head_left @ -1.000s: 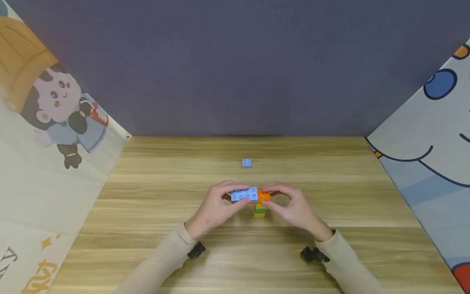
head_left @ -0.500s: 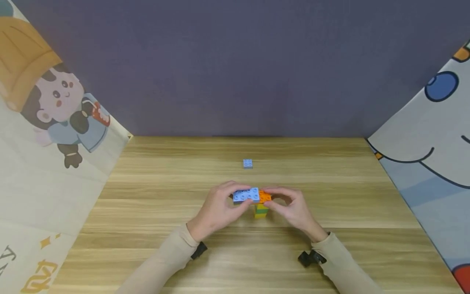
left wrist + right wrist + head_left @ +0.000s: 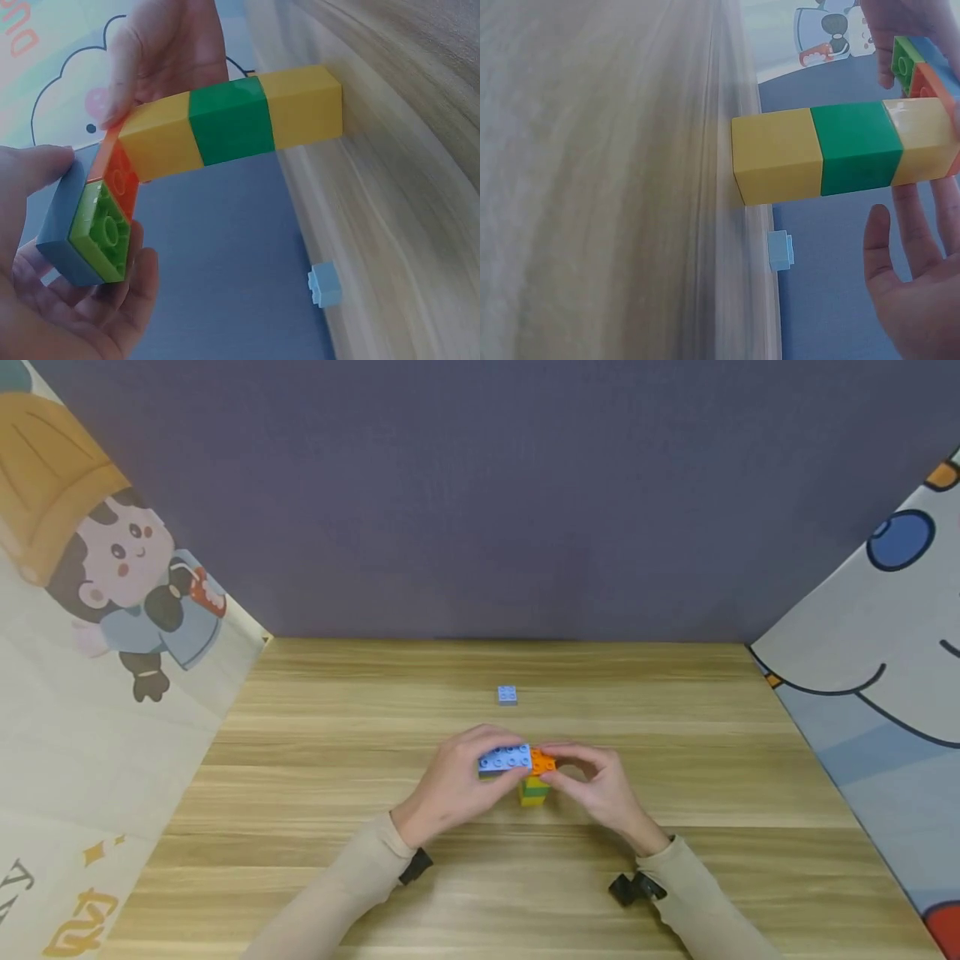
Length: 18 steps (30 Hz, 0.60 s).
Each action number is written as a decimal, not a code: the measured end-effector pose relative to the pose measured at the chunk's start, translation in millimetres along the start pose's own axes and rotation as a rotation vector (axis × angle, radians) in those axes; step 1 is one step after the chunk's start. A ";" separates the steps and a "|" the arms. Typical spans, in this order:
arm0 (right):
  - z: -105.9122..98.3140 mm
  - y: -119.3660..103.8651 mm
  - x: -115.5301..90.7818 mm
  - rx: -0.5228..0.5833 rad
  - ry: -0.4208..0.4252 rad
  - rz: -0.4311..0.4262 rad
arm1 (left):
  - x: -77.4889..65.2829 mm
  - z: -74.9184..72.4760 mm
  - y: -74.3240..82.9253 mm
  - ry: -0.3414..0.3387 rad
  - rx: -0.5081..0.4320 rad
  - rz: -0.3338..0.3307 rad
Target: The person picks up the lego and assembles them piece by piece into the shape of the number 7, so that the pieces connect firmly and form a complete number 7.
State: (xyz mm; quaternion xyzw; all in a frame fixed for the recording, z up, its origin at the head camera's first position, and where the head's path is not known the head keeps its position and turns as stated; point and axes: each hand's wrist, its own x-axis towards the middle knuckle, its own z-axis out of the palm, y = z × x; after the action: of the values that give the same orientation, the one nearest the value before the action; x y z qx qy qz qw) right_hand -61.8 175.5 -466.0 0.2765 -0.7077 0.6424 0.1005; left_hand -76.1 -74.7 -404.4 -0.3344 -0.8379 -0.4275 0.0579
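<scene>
A tower of two yellow blocks (image 3: 306, 106) with a green block (image 3: 231, 120) between them stands on the table. An orange brick (image 3: 543, 764) sits across its top and sticks out to the left. On the orange brick lies a long light-blue studded brick (image 3: 504, 762). Under the blue brick's overhang is a lime-green brick (image 3: 101, 229), beside the orange one. My left hand (image 3: 455, 781) grips the blue brick between thumb and fingers. At the tower's top, my right hand (image 3: 600, 783) pinches the orange brick.
Behind the tower, a small light-blue square brick (image 3: 507, 695) rests on the wooden table (image 3: 675, 718). A dark panel (image 3: 510, 510) rises at the table's back, and printed cartoon panels flank both sides.
My left hand has shifted slightly to the right and farther over the blue brick. The right hand keeps its pinch at the orange brick. The tower stays upright.
</scene>
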 end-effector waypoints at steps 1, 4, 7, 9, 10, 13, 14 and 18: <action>-0.2 -0.2 -0.2 0.000 0.000 0.001 | 0.8 0.5 -0.1 -0.006 -0.011 -0.003; -0.4 -0.5 -0.7 0.001 -0.004 0.004 | 3.0 0.9 -0.3 -0.022 -0.035 -0.014; -0.3 -0.7 -1.1 -0.008 -0.008 0.008 | 4.0 -0.9 0.5 -0.038 -0.038 -0.015; -0.6 -1.1 -1.5 -0.017 -0.007 0.013 | 4.6 -2.1 1.3 -0.049 -0.025 -0.009; -0.9 -1.5 -1.6 -0.022 -0.008 0.016 | 4.9 -2.8 1.9 -0.053 -0.020 -0.006; -2.4 -2.5 -1.1 -0.029 -0.017 0.029 | 5.7 -4.8 3.4 -0.061 -0.007 0.002; -3.0 -2.9 -0.7 -0.033 -0.024 0.034 | 5.7 -5.2 3.9 -0.063 -0.004 0.004; -5.9 -4.9 1.3 -0.014 -0.043 0.068 | 6.1 -6.8 5.0 -0.077 -0.013 -0.001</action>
State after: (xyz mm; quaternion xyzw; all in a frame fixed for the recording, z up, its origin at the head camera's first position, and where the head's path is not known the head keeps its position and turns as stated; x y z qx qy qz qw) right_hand -61.6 180.7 -460.3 0.2653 -0.7230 0.6345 0.0656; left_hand -79.1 -74.7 -394.4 -0.3503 -0.8370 -0.4198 0.0233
